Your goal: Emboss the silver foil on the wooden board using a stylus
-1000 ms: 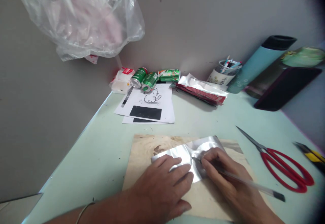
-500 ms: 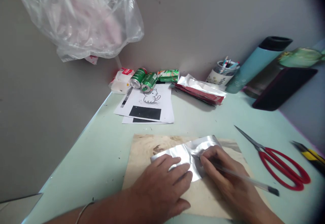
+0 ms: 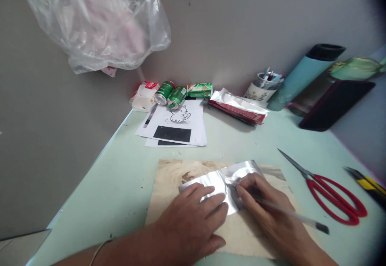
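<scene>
Lower centre of frame: silver metal sheet (image 3: 232, 175) lies on wooden board (image 3: 169, 181), board flat on desk (image 3: 120, 177). Left hand (image 3: 193, 217) flat, fingers spread, pressing down the sheet's lower left part; the sheet shows above and right of the fingers. Right hand (image 3: 271, 211) clamped round pen (image 3: 295, 214), tip touching the sheet just right of the left fingertips. Red scissors (image 3: 334, 195) lie right of the board, apart from it

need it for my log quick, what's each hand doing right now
left hand: open, flat on the foil
right hand: closed, holding a pen
</scene>
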A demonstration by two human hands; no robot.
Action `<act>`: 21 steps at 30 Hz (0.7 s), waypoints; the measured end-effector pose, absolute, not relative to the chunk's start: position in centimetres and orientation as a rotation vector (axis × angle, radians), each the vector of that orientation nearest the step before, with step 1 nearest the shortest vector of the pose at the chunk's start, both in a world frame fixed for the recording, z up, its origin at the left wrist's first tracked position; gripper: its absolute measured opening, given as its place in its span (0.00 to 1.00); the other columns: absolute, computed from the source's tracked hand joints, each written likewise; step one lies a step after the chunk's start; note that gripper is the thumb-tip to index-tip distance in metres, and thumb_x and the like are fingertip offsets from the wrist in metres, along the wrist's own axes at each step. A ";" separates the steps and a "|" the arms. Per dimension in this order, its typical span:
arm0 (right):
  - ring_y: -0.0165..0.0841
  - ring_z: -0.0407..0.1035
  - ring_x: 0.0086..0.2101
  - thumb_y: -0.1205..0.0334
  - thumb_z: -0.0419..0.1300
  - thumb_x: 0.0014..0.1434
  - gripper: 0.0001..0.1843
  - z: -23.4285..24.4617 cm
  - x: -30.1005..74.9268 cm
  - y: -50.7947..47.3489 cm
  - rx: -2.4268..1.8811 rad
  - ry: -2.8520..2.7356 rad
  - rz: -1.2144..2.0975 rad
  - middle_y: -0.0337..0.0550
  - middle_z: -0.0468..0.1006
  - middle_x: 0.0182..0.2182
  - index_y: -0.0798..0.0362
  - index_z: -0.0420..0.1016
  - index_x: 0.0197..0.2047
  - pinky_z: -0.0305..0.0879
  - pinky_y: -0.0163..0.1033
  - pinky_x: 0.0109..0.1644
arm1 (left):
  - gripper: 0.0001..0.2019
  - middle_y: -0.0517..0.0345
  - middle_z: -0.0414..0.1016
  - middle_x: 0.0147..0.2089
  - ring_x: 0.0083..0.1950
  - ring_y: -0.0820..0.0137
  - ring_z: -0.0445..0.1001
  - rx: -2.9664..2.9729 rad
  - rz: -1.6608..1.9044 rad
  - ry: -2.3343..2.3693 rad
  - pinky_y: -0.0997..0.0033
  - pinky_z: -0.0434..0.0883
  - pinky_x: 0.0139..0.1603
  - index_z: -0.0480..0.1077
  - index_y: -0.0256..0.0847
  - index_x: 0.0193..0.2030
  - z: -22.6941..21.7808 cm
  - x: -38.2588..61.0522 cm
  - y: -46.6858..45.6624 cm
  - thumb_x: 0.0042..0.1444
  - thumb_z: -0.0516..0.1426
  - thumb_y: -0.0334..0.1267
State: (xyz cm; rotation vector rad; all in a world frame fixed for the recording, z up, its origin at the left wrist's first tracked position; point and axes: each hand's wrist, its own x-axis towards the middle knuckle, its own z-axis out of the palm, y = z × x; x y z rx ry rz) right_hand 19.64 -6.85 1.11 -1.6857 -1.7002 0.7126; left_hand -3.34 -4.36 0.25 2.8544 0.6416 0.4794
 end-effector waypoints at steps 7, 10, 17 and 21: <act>0.32 0.67 0.27 0.56 0.54 0.67 0.11 1.4 19.5 -6.6 -1.685 -1.719 0.745 0.35 0.73 0.26 0.48 0.68 0.32 0.64 0.35 0.31 | 0.23 0.53 0.69 0.66 0.64 0.55 0.66 2.832 0.461 0.639 0.54 0.63 0.63 0.65 0.36 0.63 0.1 -3.4 -4.4 0.67 0.59 0.48; 0.31 0.66 0.27 0.57 0.54 0.67 0.11 1.2 19.6 -6.7 -1.680 -1.719 0.749 0.35 0.72 0.26 0.47 0.67 0.32 0.64 0.35 0.31 | 0.23 0.53 0.70 0.66 0.64 0.55 0.66 2.828 0.471 0.644 0.54 0.64 0.62 0.65 0.36 0.62 0.1 -3.4 -4.4 0.67 0.60 0.47; 0.32 0.66 0.26 0.57 0.54 0.66 0.13 1.9 19.6 -6.5 -1.655 -1.742 0.809 0.35 0.71 0.24 0.48 0.67 0.30 0.63 0.35 0.29 | 0.23 0.53 0.70 0.66 0.64 0.55 0.66 2.816 0.470 0.642 0.54 0.64 0.62 0.65 0.36 0.63 0.2 -3.4 -4.5 0.67 0.59 0.47; 0.32 0.66 0.26 0.57 0.54 0.67 0.13 2.0 19.6 -6.5 -1.651 -1.706 0.808 0.36 0.72 0.25 0.49 0.67 0.30 0.63 0.35 0.29 | 0.23 0.53 0.69 0.66 0.64 0.55 0.66 2.814 0.469 0.641 0.54 0.64 0.63 0.65 0.36 0.63 0.2 -3.5 -4.5 0.67 0.59 0.47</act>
